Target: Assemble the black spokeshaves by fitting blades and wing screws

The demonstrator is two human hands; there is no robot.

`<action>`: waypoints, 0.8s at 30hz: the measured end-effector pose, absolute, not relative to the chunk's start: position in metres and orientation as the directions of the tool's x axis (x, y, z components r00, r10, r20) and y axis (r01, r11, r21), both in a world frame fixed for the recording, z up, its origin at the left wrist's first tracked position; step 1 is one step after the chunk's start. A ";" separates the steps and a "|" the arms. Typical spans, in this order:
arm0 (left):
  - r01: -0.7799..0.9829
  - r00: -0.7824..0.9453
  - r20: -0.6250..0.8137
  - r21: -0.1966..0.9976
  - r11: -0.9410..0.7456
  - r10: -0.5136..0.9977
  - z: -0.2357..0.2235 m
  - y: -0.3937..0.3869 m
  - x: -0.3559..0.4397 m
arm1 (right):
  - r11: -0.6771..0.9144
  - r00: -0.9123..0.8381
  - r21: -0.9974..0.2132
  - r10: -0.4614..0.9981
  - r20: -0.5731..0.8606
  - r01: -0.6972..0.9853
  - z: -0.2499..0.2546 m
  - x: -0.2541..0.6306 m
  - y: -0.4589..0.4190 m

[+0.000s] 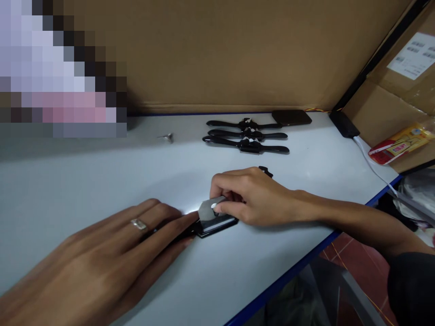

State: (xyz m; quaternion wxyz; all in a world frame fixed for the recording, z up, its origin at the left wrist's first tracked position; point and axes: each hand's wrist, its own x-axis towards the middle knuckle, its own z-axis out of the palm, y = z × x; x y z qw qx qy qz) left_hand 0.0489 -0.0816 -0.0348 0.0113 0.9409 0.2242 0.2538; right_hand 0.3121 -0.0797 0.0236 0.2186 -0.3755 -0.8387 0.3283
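A black spokeshave (204,235) lies on the table in front of me, with a grey metal blade (208,212) on top of its middle. My left hand (125,244), with a ring on one finger, is closed around its left handle, which is mostly hidden under the fingers. My right hand (249,197) pinches the blade, the thumb beside a bright round spot at its centre. Whether that spot is a screw or a hole I cannot tell. Just behind the right hand lies a small black part (265,172), partly covered by it.
Several black items stand at the back: three spokeshaves (251,146) in a row and a dark brown flat case (292,117). A small silver wing screw (167,137) lies left of them. At right are a black block (344,124) with a white cable and a red-yellow packet (401,144).
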 end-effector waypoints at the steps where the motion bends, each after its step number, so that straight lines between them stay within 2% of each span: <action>1: 0.419 0.775 0.464 0.132 -0.898 0.429 -0.035 -0.081 0.047 | 0.501 -0.620 -0.713 0.775 0.118 0.490 0.024 0.312 -0.080; 4: 0.404 0.803 0.432 0.111 -0.908 0.411 -0.037 -0.082 0.043 | 0.509 -0.636 -0.710 0.764 0.111 0.486 0.024 0.314 -0.078; 11: 0.376 0.805 0.459 0.099 -0.921 0.377 -0.042 -0.083 0.045 | 0.500 -0.620 -0.719 0.775 0.121 0.484 0.021 0.316 -0.071; 13: 0.393 0.804 0.466 0.048 -0.918 0.369 -0.039 -0.083 0.048 | 0.500 -0.616 -0.722 0.777 0.130 0.478 0.020 0.316 -0.070; 17: 0.363 0.855 0.440 -0.128 -0.923 0.275 -0.018 -0.083 0.058 | 0.501 -0.586 -0.723 0.793 0.164 0.475 0.019 0.315 -0.072; 19: 0.349 0.886 0.378 -0.166 -0.922 0.268 -0.008 -0.084 0.064 | 0.478 -0.574 -0.724 0.807 0.138 0.497 0.020 0.315 -0.072; 24: 0.383 0.879 0.389 -0.230 -0.895 0.276 0.000 -0.087 0.070 | 0.428 -0.584 -0.721 0.811 0.040 0.545 0.023 0.313 -0.072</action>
